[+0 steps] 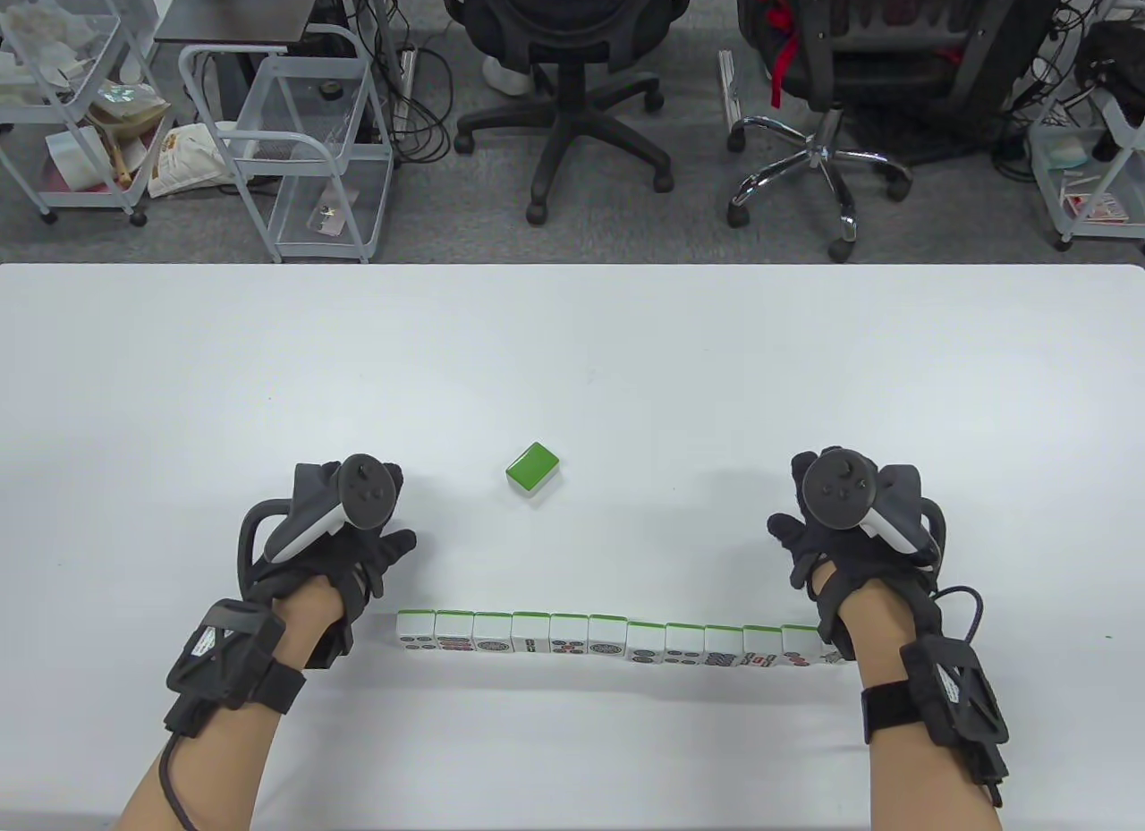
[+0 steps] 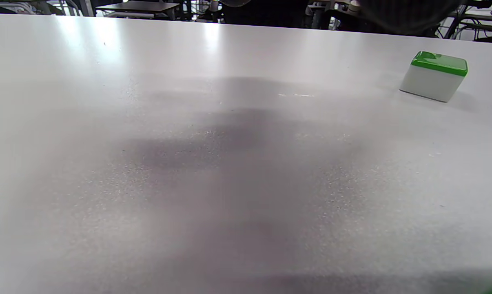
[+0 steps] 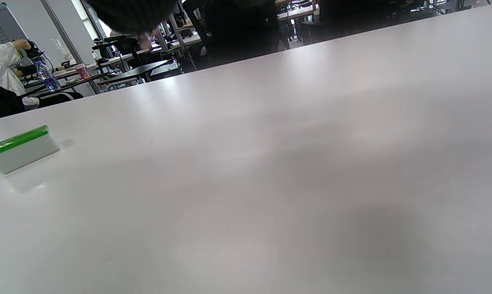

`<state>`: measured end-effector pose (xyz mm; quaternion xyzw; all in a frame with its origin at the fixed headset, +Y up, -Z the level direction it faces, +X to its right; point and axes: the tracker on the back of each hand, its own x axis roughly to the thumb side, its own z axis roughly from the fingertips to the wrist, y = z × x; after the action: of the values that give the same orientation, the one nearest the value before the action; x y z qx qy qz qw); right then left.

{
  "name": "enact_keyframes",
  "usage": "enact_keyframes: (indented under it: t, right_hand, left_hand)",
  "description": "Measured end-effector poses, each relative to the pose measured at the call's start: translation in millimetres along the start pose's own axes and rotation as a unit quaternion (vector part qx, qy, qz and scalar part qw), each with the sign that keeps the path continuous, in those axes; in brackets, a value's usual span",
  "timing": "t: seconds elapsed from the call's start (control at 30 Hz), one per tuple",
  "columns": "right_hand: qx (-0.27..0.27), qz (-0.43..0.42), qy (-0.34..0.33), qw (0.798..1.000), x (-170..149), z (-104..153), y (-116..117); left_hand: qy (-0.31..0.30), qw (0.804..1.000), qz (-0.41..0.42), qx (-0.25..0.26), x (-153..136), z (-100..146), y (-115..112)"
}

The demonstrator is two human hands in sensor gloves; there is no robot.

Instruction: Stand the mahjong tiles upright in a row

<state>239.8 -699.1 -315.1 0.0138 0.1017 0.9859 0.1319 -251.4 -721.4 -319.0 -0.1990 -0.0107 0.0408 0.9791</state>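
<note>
A row of several mahjong tiles (image 1: pixel 608 639) stands upright near the table's front edge, faces toward me, green backs away. One loose tile (image 1: pixel 533 469) lies flat, green back up, beyond the row's middle. It also shows in the left wrist view (image 2: pixel 433 75) and in the right wrist view (image 3: pixel 21 149). My left hand (image 1: pixel 385 554) is at the row's left end, just behind it, and holds nothing. My right hand (image 1: pixel 796 545) is behind the row's right end, also empty. My right wrist hides part of the last tile. No fingers show in the left wrist view.
The white table (image 1: pixel 572 357) stretches far behind the loose tile. Beyond its far edge stand office chairs (image 1: pixel 564 71) and wire carts (image 1: pixel 304 142) on the floor.
</note>
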Motion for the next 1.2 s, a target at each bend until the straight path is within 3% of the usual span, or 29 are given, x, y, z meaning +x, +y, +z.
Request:
enact_keyframes:
  t: [0.17,0.37,0.53,0.73,0.83,1.0,1.2]
  right_hand:
    - [0.001,-0.012,0.001,1.0,-6,1,0]
    - [0.008,-0.025,0.007,1.0,-11,5,2]
    - [0.021,-0.028,0.004,0.999,-10,8,4]
    - [0.026,-0.042,-0.007,0.999,-8,8,4]
    - [0.027,-0.042,-0.012,0.999,-6,8,3]
    - [0.022,-0.03,-0.019,0.999,-3,8,1]
    - [0.022,-0.034,-0.023,0.999,-4,8,0]
  left_hand:
    - [-0.102,0.993,0.05,-0.016,27,-13,25]
    - [-0.108,0.989,-0.094,0.025,89,-45,49]
    - [-0.142,0.983,-0.114,-0.004,124,-68,35]
    - [-0.152,0.967,-0.204,-0.019,153,-88,15]
    - [-0.148,0.964,-0.218,-0.038,159,-96,3]
    - [-0.143,0.962,-0.231,0.022,164,-102,-3]
    - [-0.146,0.961,-0.236,0.013,158,-100,0]
